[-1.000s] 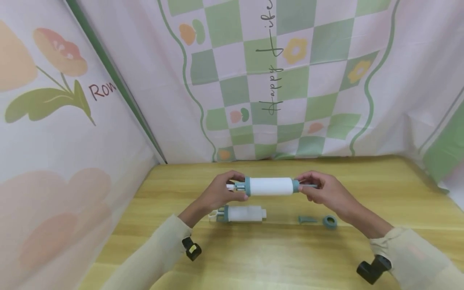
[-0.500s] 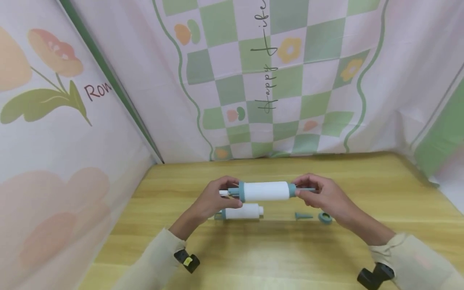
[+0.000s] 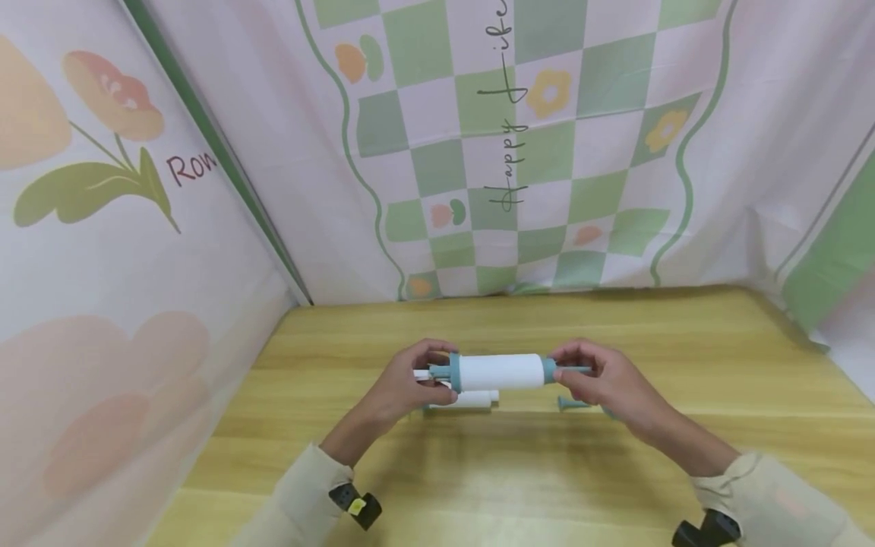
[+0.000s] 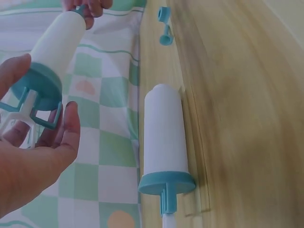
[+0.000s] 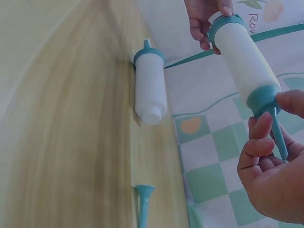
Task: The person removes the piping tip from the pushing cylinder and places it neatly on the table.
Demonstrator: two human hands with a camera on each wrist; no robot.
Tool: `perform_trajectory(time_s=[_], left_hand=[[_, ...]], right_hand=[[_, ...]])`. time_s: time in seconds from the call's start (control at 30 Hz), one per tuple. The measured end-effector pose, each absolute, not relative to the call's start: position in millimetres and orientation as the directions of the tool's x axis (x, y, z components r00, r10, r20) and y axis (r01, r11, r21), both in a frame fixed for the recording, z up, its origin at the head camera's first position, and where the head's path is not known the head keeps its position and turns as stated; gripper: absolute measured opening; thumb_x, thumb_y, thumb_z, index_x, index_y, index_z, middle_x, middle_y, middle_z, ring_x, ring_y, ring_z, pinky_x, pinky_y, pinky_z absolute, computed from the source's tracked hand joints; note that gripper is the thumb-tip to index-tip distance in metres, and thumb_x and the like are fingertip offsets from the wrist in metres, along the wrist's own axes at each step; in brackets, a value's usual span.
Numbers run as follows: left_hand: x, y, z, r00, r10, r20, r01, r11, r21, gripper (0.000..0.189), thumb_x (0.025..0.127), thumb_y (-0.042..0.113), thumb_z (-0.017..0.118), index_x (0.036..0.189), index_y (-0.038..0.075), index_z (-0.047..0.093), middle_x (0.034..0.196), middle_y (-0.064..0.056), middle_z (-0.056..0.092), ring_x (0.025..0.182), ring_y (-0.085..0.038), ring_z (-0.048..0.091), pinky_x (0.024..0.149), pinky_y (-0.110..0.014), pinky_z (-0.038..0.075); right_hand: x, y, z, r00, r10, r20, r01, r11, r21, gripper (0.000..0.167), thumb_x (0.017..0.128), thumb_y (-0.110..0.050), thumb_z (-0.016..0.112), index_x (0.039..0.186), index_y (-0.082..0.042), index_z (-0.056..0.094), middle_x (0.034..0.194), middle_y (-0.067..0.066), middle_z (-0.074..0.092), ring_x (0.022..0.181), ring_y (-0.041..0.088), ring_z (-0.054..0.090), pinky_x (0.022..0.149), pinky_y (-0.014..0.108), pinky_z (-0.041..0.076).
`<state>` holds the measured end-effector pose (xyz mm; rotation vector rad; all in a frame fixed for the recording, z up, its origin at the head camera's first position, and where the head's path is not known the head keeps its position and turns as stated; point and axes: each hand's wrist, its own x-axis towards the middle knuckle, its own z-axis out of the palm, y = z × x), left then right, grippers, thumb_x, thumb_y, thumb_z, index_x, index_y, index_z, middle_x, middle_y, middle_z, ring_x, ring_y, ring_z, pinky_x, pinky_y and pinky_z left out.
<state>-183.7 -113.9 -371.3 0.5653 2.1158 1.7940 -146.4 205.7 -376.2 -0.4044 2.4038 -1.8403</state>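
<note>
White tube (image 3: 501,372) above the bench (image 3: 492,486)
Left hand (image 3: 399,387): fingers gripping its left teal collar (image 3: 455,372); right hand (image 3: 611,380): fingers pinching its right teal cap (image 3: 549,371).

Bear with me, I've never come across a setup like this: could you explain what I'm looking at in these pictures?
There is no machine here, only a person's bare left hand and right hand. The wide picture comes from a camera on the head, looking forward and down. The other two come from a small black camera on each wrist, so they look turned. Between them the hands hold a white tube above the table: the left at its blue-green collar, the right at the far end, where a thin nozzle sticks out. On the table lie a second tube, a loose nozzle and a ring.
</note>
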Motion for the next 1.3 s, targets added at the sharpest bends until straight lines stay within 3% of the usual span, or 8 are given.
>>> perform_trajectory(time_s=[0.17,0.3,0.7,0.93,1.3], left_hand=[[-181.3,-114.7,-378.2,-0.873,0.487,0.019,0.093,0.13,0.987,0.056,0.08,0.0,0.081,0.131,0.006,0.057,0.124,-0.016,0.059,0.105,-0.028,0.06,0.084,-0.039,0.056],[-177.7,-113.4,-381.9,-0.891,0.453,0.028,0.096,0.128,0.987,0.052,0.082,0.003,0.081,0.129,0.004,0.059,0.119,-0.015,0.061,0.102,-0.027,0.063,0.083,-0.039,0.056],[-179.2,-115.3,-390.2,-0.916,0.398,0.045,0.086,0.085,0.993,0.046,0.082,0.004,0.08,0.124,0.004,0.062,0.12,-0.017,0.06,0.102,-0.031,0.064,0.082,-0.042,0.057],[-179.4,-115.0,-394.2,-0.916,0.395,0.07,0.111,0.082,0.99,0.046,0.08,0.002,0.08,0.123,0.005,0.063,0.119,-0.015,0.063,0.101,-0.03,0.064,0.082,-0.041,0.057],[-180.6,-116.1,-398.5,-0.913,0.4,0.08,0.125,0.087,0.988,0.049,0.079,0.001,0.082,0.124,0.004,0.063,0.118,-0.014,0.063,0.1,-0.028,0.064,0.081,-0.04,0.057]], right_hand=[[-143.6,204.2,-379.8,-0.966,-0.247,0.072,-0.134,0.243,-0.961,0.033,0.098,-0.019,0.066,0.122,0.003,0.059,0.108,0.016,0.062,0.086,0.023,0.059,0.068,0.033,0.054],[-142.0,203.2,-382.3,-0.966,-0.248,0.067,-0.13,0.246,-0.961,0.035,0.098,-0.02,0.065,0.123,0.003,0.058,0.11,0.016,0.062,0.088,0.023,0.06,0.068,0.032,0.053],[-144.7,198.4,-382.6,-0.961,-0.275,0.032,-0.09,0.201,-0.975,0.041,0.102,-0.022,0.06,0.13,0.006,0.051,0.107,0.018,0.062,0.076,0.024,0.061,0.057,0.026,0.047],[-145.6,194.5,-383.5,-0.961,-0.278,-0.004,-0.047,0.177,-0.983,0.04,0.106,-0.03,0.052,0.123,0.006,0.054,0.097,0.018,0.068,0.071,0.02,0.059,0.054,0.024,0.042],[-146.5,189.9,-386.5,-0.963,-0.268,-0.011,-0.035,0.167,-0.985,0.04,0.104,-0.027,0.056,0.123,0.009,0.055,0.095,0.016,0.067,0.07,0.019,0.058,0.055,0.026,0.042]])
